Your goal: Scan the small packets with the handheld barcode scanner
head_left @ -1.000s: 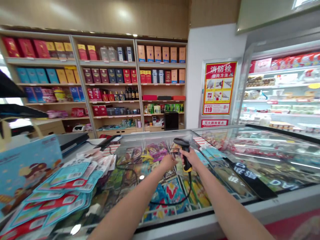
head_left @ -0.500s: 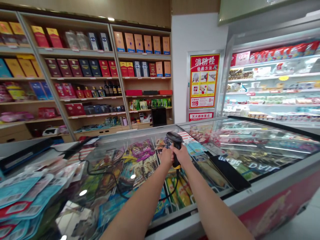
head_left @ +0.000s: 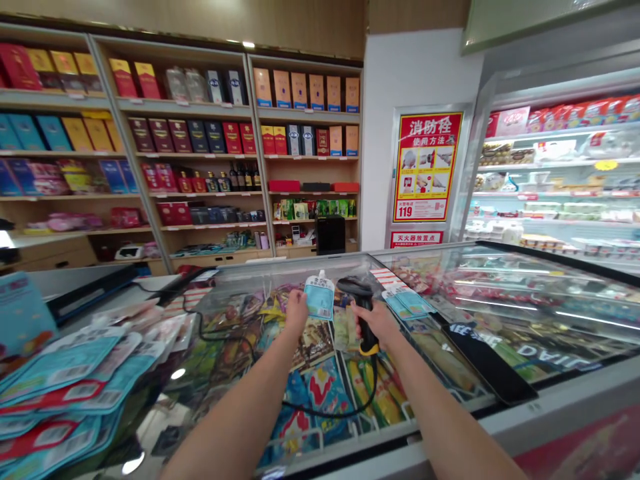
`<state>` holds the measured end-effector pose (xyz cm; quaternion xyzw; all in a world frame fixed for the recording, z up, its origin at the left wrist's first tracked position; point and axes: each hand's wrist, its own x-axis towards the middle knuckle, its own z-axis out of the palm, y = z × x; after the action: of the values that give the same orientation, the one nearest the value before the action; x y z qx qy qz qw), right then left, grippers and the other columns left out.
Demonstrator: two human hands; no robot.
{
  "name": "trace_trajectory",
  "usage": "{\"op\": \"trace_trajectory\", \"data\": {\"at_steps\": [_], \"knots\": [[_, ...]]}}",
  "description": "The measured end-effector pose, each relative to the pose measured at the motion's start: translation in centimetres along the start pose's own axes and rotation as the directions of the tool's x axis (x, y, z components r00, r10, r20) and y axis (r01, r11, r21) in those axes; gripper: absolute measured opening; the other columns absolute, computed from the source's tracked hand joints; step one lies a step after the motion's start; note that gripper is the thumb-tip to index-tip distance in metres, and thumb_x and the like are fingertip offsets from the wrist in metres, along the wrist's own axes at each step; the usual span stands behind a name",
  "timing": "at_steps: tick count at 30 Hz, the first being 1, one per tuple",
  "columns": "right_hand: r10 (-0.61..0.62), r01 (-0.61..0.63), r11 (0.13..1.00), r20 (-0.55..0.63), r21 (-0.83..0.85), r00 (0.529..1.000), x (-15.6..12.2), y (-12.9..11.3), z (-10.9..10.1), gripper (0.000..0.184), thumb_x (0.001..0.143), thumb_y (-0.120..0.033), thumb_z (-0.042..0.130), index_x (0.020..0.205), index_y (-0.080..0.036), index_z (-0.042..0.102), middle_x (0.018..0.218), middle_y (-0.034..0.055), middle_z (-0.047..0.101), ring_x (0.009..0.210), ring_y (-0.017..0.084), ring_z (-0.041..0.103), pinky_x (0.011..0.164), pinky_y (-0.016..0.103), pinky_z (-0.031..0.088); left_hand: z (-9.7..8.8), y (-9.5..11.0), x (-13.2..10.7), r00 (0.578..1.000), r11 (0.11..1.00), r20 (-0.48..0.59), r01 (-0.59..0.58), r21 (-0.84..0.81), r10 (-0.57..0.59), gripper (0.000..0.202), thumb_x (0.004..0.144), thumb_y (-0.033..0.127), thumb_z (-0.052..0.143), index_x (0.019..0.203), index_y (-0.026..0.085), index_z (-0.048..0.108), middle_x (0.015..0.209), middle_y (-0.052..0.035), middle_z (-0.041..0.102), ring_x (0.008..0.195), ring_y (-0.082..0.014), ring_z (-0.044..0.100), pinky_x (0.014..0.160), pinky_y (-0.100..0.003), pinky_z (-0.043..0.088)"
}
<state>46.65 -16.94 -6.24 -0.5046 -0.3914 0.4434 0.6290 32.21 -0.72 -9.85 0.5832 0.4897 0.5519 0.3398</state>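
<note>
My left hand (head_left: 297, 311) pinches the edge of a small light-blue hang-tag package (head_left: 320, 300) with a white top and a barcode at its lower corner. Wrapped around the handle of a black and yellow barcode scanner (head_left: 367, 320) is my right hand (head_left: 379, 322). The scanner's head is close to the package's right side, and a black cable (head_left: 345, 415) loops from its base towards the left. Both hands are above the glass top of a chest freezer (head_left: 220, 373). Two or so similar blue packages (head_left: 407, 303) lie on the glass right of the scanner.
A pile of blue and red barcoded packages (head_left: 60, 400) covers the left front. A black phone-like slab (head_left: 490, 363) rests on the freezer at right. Shelves of boxes and bottles (head_left: 200, 137) line the back wall. An open chiller (head_left: 560, 173) stands at the far right.
My hands have moved apart. The left one now shows a blue package beside the scanner, while the right keeps hold of the scanner. The view has turned slightly left.
</note>
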Motion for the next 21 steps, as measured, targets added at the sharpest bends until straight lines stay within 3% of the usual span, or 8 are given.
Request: {"op": "trace_trajectory", "data": {"at_steps": [3,6,13,21], "knots": [[0.071,-0.061,0.995,0.118,-0.08,0.991,-0.5,0.3,0.2,0.036,0.061,-0.043,0.073,0.074,-0.019,0.05,0.05,-0.0069,0.052,0.037,0.009,0.047,0.038,0.025,0.045,-0.5,-0.9,0.2,0.991,0.975,-0.093,0.073,-0.211,-0.094,0.008,0.077,0.02,0.047,0.07,0.02,0.043,0.06,0.0065,0.038,0.055,-0.0096,0.042,0.053,-0.019,0.037],[0.115,-0.094,0.987,0.161,-0.13,0.98,-0.7,0.6,0.3,0.036,0.062,-0.043,0.073,0.068,-0.019,0.048,0.049,-0.006,0.051,0.038,0.009,0.047,0.038,0.025,0.045,-0.2,-0.8,0.2,0.98,0.944,-0.124,0.107,-0.314,-0.152,0.008,0.077,0.02,0.046,0.071,0.02,0.041,0.06,0.0068,0.036,0.054,-0.009,0.039,0.05,-0.018,0.034],[0.156,-0.133,0.973,0.117,-0.188,0.981,-0.9,0.8,0.3,0.037,0.059,-0.043,0.075,0.066,-0.019,0.048,0.047,-0.0065,0.05,0.037,0.009,0.047,0.037,0.024,0.044,0.3,-1.0,0.3,0.978,0.942,-0.141,0.101,-0.319,-0.153,0.01,0.08,0.022,0.046,0.072,0.021,0.041,0.06,0.007,0.036,0.054,-0.0094,0.039,0.053,-0.02,0.035],[0.188,-0.146,0.961,0.167,-0.237,0.968,-0.7,1.3,0.2,0.037,0.061,-0.045,0.074,0.065,-0.019,0.049,0.046,-0.0049,0.052,0.037,0.009,0.047,0.039,0.024,0.045,0.6,-2.0,0.9,0.977,0.954,-0.18,0.061,-0.292,-0.117,0.008,0.077,0.019,0.048,0.07,0.02,0.044,0.062,0.0055,0.043,0.059,-0.0112,0.043,0.06,-0.023,0.036]]}}
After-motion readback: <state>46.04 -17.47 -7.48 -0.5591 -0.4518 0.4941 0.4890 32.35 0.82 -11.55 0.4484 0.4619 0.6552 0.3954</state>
